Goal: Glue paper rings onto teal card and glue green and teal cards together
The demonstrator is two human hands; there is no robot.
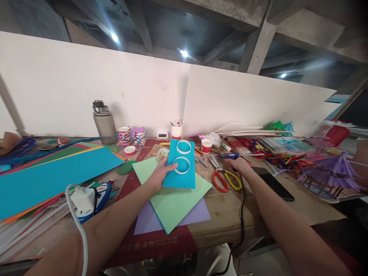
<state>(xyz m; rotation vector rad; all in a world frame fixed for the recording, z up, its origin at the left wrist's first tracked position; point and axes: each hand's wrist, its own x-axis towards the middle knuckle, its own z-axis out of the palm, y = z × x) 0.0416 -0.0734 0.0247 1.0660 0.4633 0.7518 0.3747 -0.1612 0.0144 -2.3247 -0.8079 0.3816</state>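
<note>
My left hand (157,174) grips the left edge of a blue sheet of card (178,183), its thumb lying on the face. Two white paper rings (184,147) sit on that card, one above the other. Under it, light green paper (172,211) lies over purple paper (201,214) on the table. My right hand (240,165) is closed around a blue hot glue gun (231,156) with a black cord (243,207) hanging down; most of the grip is hidden. Scissors with red and yellow handles (221,182) lie open just left of this hand.
A phone (271,182) lies right of my right arm. Behind stand a paper cup (206,145), a pen cup (176,131), a small clock (162,134) and a bottle (104,122). Coloured sheets (63,165) and a white charger (83,198) are at left; purple paper umbrellas (339,172) at right.
</note>
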